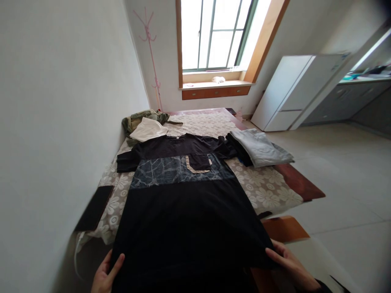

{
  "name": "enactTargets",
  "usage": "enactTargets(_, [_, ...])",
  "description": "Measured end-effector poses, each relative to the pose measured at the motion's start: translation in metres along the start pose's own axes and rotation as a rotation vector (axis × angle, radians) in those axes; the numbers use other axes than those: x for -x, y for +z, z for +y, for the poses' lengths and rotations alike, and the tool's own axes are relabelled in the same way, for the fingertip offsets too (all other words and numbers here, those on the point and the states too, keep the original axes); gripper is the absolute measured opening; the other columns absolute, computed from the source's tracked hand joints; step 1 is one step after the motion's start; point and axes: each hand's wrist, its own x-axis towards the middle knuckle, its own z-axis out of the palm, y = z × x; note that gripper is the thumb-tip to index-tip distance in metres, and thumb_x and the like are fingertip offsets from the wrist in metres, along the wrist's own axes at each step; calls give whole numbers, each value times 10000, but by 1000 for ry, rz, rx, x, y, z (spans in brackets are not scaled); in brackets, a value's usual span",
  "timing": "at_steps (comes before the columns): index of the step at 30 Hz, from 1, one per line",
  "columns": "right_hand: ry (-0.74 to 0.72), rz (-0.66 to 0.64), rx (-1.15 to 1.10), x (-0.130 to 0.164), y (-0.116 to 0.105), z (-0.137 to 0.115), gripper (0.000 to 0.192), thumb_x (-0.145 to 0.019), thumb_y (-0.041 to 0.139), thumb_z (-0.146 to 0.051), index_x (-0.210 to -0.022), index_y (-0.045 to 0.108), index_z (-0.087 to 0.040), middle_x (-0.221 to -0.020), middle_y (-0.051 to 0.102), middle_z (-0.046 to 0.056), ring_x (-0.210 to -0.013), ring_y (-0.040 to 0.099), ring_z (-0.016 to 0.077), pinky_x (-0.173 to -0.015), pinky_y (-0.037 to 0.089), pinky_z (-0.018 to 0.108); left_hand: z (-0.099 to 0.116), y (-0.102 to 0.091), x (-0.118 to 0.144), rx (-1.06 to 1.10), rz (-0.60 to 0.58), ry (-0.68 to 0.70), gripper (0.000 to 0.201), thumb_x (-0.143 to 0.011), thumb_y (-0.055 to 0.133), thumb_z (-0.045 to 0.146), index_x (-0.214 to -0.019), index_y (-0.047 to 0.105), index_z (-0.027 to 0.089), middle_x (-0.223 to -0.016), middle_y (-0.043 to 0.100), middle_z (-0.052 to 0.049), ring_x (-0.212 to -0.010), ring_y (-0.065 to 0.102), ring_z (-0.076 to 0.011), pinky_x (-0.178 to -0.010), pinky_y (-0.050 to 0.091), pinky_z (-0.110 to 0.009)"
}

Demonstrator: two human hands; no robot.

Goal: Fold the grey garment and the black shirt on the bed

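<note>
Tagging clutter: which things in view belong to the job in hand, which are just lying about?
In the job: left hand, right hand, T-shirt, tablecloth.
Likely just lying about: folded clothes, olive bundle, white cloth, black slab.

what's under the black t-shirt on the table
A flowered tablecloth shows on both sides of the black t-shirt and seems to run beneath it. The shirt covers the middle, so anything else under there cannot be seen.

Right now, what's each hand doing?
Left hand: closed, holding one edge of the black shirt.
Right hand: closed, holding the black shirt's opposite edge.
</note>
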Motion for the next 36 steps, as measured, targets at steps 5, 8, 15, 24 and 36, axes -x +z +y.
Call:
enactTargets(5, [-6,40,158,-1,2,1,493,-752,688,-679,-790,791,-198,-811,752,67,-802,694,325,-759,597,440,-4,7,-4,-108,59,115,703,-425,868,690,-920,680,227,-855,774,-32,-925,744,-325,-783,628,-352])
enactTargets(8, [-34,68,322,-8,2,7,474,-741,680,-685,-697,754,-219,-713,723,56,-690,660,287,-638,581,390,-10,8,-12,-225,78,226,723,-383,845,745,-837,659,213,-792,747,-42,-843,725,-299,-748,602,-341])
enactTargets(15, [-285,55,711,-35,-18,-62,442,-886,575,-598,-644,623,-232,-618,632,15,-589,575,196,-577,472,306,19,23,-21,-351,211,477,691,-506,731,841,-770,552,228,-532,465,76,-501,494,-150,-546,450,-288])
enactTargets(24, [-327,314,913,-196,-8,-194,513,-950,543,-355,-1421,496,-159,-894,758,73,-874,717,239,-831,506,317,162,189,8,-845,-675,950,228,-942,551,445,-998,654,249,-938,708,-17,-871,663,-186,-748,509,-284])
enactTargets(36, [-164,594,1180,-268,11,-192,373,-1008,405,-280,-1294,617,-168,-1258,605,177,-973,696,267,-801,494,343,198,435,-88,-1232,-551,1303,282,-966,495,343,-1201,603,229,-1324,610,-91,-1266,522,-279,-1063,433,-474])
